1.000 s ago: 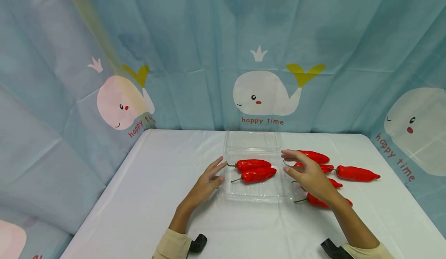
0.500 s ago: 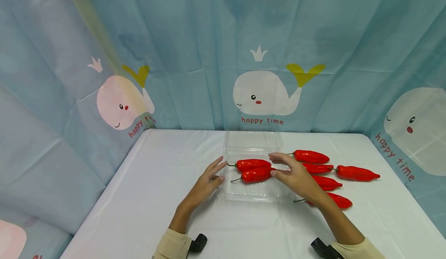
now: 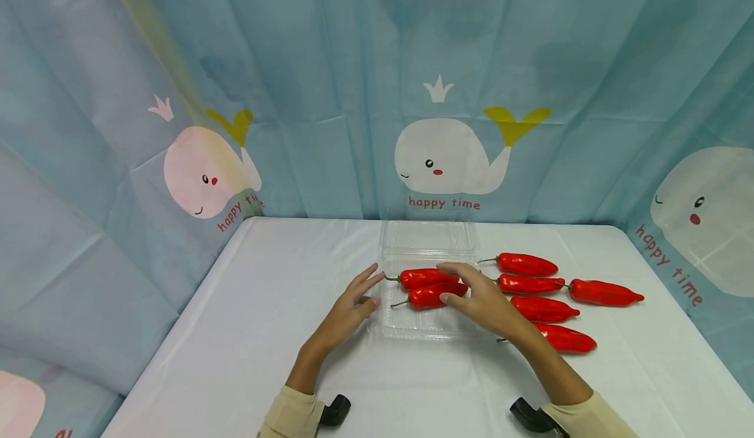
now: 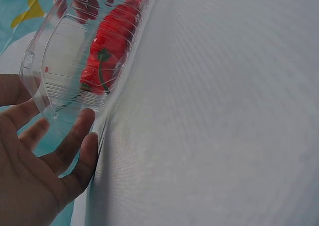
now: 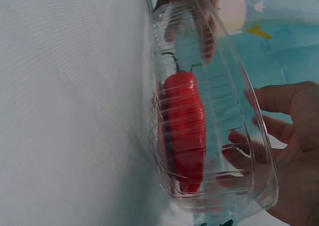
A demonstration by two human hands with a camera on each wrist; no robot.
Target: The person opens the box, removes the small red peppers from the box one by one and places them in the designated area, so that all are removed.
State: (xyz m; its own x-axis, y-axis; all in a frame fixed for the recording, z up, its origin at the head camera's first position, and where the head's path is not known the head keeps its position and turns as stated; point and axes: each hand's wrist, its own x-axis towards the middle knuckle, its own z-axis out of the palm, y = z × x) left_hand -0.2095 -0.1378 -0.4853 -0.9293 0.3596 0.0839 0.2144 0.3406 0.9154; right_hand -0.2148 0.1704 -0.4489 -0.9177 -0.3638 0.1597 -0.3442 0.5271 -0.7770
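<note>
A clear plastic clamshell box (image 3: 406,328) lies on the table with its lid laid back. Inside are two red peppers with green stems, a rear pepper (image 3: 419,279) and a front pepper (image 3: 427,296). My left hand (image 3: 346,311) is at the box's left side, fingers spread and relaxed, fingertips at its wall in the left wrist view. Over the right part of the box my right hand (image 3: 482,300) hovers near the pepper tips, thumb apart from the fingers. In the right wrist view its fingers show partly through the clear wall; nothing is held.
Several loose red peppers (image 3: 603,293) lie on the white tablecloth (image 3: 247,333) right of the box. The transparent lid (image 3: 429,236) reaches toward the blue curtain (image 3: 330,97) at the back.
My right hand has moved left, from over the loose peppers to above the right part of the box. The left hand, the box and the peppers stay put.
</note>
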